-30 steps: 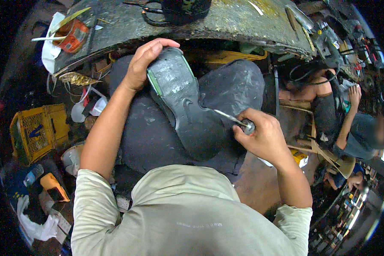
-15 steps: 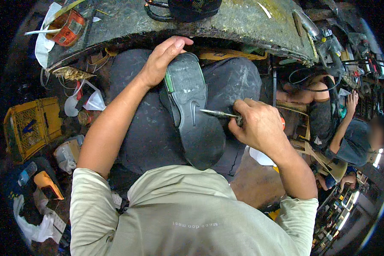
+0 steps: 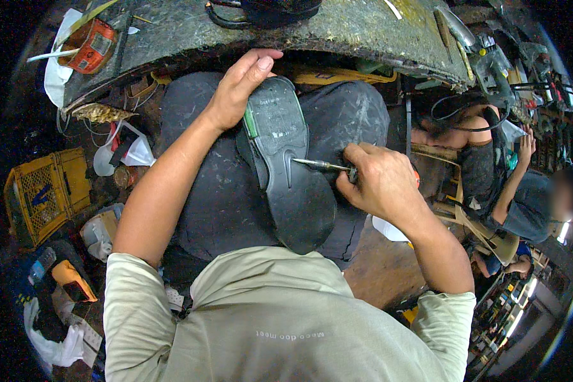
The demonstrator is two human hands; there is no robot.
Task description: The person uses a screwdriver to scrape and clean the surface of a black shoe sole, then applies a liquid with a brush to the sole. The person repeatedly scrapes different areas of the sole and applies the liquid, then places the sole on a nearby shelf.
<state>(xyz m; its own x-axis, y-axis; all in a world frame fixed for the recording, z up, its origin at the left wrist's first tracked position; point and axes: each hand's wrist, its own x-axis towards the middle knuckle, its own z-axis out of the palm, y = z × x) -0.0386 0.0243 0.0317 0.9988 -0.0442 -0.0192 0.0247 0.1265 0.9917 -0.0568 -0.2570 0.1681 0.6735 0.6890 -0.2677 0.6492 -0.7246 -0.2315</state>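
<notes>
A black sandal (image 3: 301, 210) lies across my lap with its sole facing up. A green strip shows along its left edge, and a curved raised mark sits mid-sole. My left hand (image 3: 243, 86) is closed around the far end, thumb on top; its other fingertips are mostly hidden behind the sandal. In my right hand (image 3: 381, 178) is a slim pointed metal tool (image 3: 318, 165), gripped near its handle. Its tip points left and meets the sole at the curved mark. The handle is mostly hidden in my fist, with a bit of orange showing beyond it.
Beyond my knees stands a worn workbench (image 3: 172, 48) with an orange-red tin (image 3: 90, 48) at its left and a black object (image 3: 277, 11) on it. A yellow crate (image 3: 48, 191) is on the left. Another person (image 3: 522, 204) sits at the right, beside cables and tools.
The tool's tip has shifted slightly left and away from me, onto the curved mark, with my right hand following. My left hand keeps its hold on the sandal. The view has shifted slightly.
</notes>
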